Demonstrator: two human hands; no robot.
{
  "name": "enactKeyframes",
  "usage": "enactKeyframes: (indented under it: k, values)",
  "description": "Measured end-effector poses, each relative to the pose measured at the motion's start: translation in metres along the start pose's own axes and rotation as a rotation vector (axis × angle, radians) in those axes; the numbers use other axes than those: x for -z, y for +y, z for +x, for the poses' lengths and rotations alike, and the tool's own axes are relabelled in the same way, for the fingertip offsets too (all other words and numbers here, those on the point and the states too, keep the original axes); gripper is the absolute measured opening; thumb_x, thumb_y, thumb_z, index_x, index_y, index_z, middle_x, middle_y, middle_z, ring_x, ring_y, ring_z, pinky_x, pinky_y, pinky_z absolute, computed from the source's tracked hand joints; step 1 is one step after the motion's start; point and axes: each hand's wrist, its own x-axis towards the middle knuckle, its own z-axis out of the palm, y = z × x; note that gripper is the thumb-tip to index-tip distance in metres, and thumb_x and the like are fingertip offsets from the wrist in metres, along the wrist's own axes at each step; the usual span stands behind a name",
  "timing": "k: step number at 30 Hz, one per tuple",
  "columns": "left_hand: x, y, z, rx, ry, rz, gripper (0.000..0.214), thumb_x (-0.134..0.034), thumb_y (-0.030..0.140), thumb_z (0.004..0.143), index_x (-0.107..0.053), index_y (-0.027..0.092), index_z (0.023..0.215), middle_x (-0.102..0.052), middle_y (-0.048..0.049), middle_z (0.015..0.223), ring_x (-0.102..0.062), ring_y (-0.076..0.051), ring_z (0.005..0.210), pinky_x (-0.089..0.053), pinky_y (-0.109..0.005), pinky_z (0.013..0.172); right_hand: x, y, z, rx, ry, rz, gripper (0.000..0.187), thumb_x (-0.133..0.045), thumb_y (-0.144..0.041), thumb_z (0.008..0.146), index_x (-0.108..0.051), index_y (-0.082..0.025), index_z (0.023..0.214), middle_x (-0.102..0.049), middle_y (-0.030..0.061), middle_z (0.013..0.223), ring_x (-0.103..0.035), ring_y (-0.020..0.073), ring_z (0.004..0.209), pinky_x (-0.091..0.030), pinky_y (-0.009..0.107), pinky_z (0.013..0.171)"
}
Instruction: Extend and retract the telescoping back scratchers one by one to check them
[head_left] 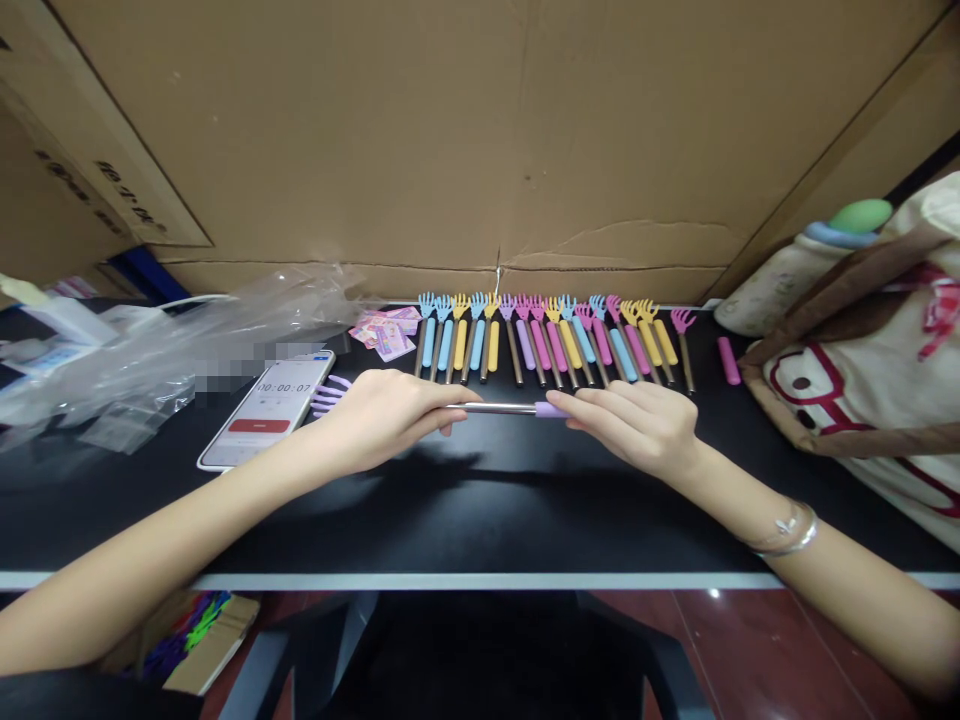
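Cardboard wall behind a black table bearing a row of colourful scratchers.
On the row's near side, left hand and right hand pinch one lilac scratcher, by metal shaft and sleeve respectively; it should handle light and stiff, shaft perhaps slippery, tines probably fragile, so the sleeve seems the best hold.

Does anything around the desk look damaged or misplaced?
Yes: the cardboard behind the row of scratchers is creased, with a small split near its lower edge. A pink handle lies off to the right, apart from the row.
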Motion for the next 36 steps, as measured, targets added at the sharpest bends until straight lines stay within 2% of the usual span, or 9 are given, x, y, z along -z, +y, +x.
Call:
enactKeyframes:
  k: [3, 6, 12, 15, 18, 22, 25, 30, 36]
  values:
    - [0.004, 0.002, 0.001, 0.025, -0.037, -0.11, 0.031, -0.039, 0.039, 0.099, -0.065, 0.03, 0.112, -0.071, 0.0058, 0.073, -0.065, -0.012, 0.065, -0.036, -0.019, 0.058, 0.001, -0.001, 0.003, -0.023, 0.011, -0.03, 0.03, -0.057, -0.025, 0.094, -0.062, -0.027, 0.124, -0.073, -0.0024, 0.082, -0.058, 0.0099, 0.06, -0.037, 0.027, 0.055]
    - [0.003, 0.001, 0.002, 0.063, -0.008, -0.13, 0.031, -0.043, 0.042, 0.097, -0.066, 0.03, 0.114, -0.071, 0.0049, 0.072, -0.064, -0.012, 0.063, -0.038, -0.019, 0.059, 0.003, -0.002, 0.007, -0.071, -0.02, -0.029, 0.026, -0.054, -0.024, 0.096, -0.063, -0.025, 0.12, -0.071, -0.0012, 0.078, -0.057, 0.0107, 0.061, -0.036, 0.027, 0.055]
    - [-0.002, -0.007, 0.001, -0.003, 0.143, 0.045, 0.032, -0.047, 0.041, 0.095, -0.067, 0.031, 0.118, -0.075, 0.0, 0.1, -0.069, -0.017, 0.079, -0.042, -0.022, 0.063, 0.0, -0.007, 0.011, -0.152, -0.049, 0.145, 0.023, -0.047, -0.022, 0.098, -0.065, -0.019, 0.111, -0.068, -0.0005, 0.073, -0.058, 0.0099, 0.06, -0.037, 0.023, 0.054]
    - [-0.006, -0.006, 0.001, -0.053, 0.239, 0.164, 0.033, -0.044, 0.043, 0.097, -0.069, 0.031, 0.115, -0.075, -0.0009, 0.097, -0.069, -0.017, 0.079, -0.041, -0.023, 0.062, -0.002, -0.006, 0.009, -0.236, -0.129, 0.326, 0.025, -0.043, -0.024, 0.1, -0.063, -0.019, 0.114, -0.072, 0.0007, 0.089, -0.064, 0.0099, 0.068, -0.04, 0.02, 0.057]
    - [-0.009, -0.003, 0.0, -0.102, 0.297, 0.268, 0.033, -0.041, 0.042, 0.098, -0.069, 0.032, 0.113, -0.074, -0.0002, 0.086, -0.066, -0.015, 0.071, -0.037, -0.023, 0.056, -0.001, -0.001, 0.009, -0.332, -0.255, 0.58, 0.027, -0.04, -0.026, 0.1, -0.061, -0.019, 0.115, -0.071, 0.0019, 0.104, -0.067, 0.0119, 0.084, -0.046, 0.02, 0.069]
    - [-0.012, 0.0, -0.001, -0.168, 0.335, 0.37, 0.031, -0.042, 0.038, 0.098, -0.068, 0.033, 0.115, -0.069, 0.0016, 0.072, -0.061, -0.014, 0.06, -0.031, -0.025, 0.05, 0.005, 0.005, 0.015, -0.436, -0.428, 0.878, 0.03, -0.038, -0.031, 0.1, -0.062, -0.019, 0.114, -0.07, 0.0037, 0.106, -0.066, 0.0142, 0.09, -0.047, 0.023, 0.076]
    - [-0.013, 0.002, -0.002, -0.195, 0.335, 0.396, 0.031, -0.042, 0.036, 0.098, -0.067, 0.031, 0.116, -0.068, 0.002, 0.07, -0.062, -0.015, 0.062, -0.032, -0.025, 0.05, 0.008, 0.005, 0.019, -0.494, -0.481, 0.996, 0.032, -0.04, -0.035, 0.099, -0.064, -0.018, 0.111, -0.069, 0.0047, 0.104, -0.065, 0.0153, 0.087, -0.048, 0.024, 0.076]
    - [-0.01, 0.0, -0.002, -0.142, 0.27, 0.35, 0.033, -0.038, 0.041, 0.099, -0.065, 0.031, 0.115, -0.073, 0.0012, 0.084, -0.067, -0.016, 0.072, -0.036, -0.024, 0.054, 0.005, 0.005, 0.014, -0.487, -0.491, 0.914, 0.027, -0.053, -0.034, 0.093, -0.062, -0.022, 0.116, -0.07, 0.0014, 0.103, -0.066, 0.0141, 0.085, -0.047, 0.022, 0.071]
    - [0.0, -0.012, -0.003, -0.068, 0.076, 0.352, 0.03, -0.037, 0.042, 0.099, -0.062, 0.027, 0.108, -0.073, 0.0012, 0.087, -0.068, -0.019, 0.074, -0.037, -0.025, 0.057, 0.003, 0.012, 0.007, -0.355, -0.356, 0.589, 0.021, -0.05, -0.031, 0.096, -0.061, -0.025, 0.112, -0.072, -0.0019, 0.1, -0.067, 0.0116, 0.08, -0.044, 0.02, 0.067]
